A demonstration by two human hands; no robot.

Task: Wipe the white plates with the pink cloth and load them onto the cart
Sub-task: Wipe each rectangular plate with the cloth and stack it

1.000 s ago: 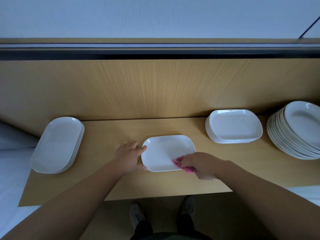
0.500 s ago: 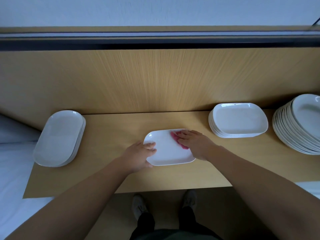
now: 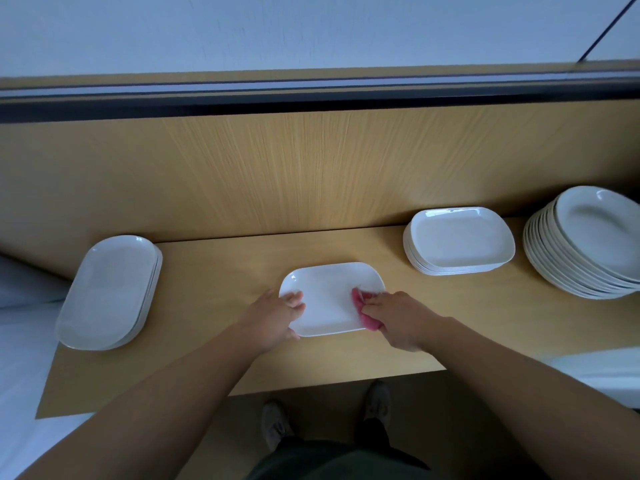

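I see left hand [image 3: 273,318] fingers gripping rectangular white plate [image 3: 329,299] rim | right hand [image 3: 398,318] fingers clamped on pink cloth [image 3: 363,315] atop it

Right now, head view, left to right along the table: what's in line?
oval plate stack → left hand → single plate → pink cloth → right hand → rectangular plate stack → round plate stack
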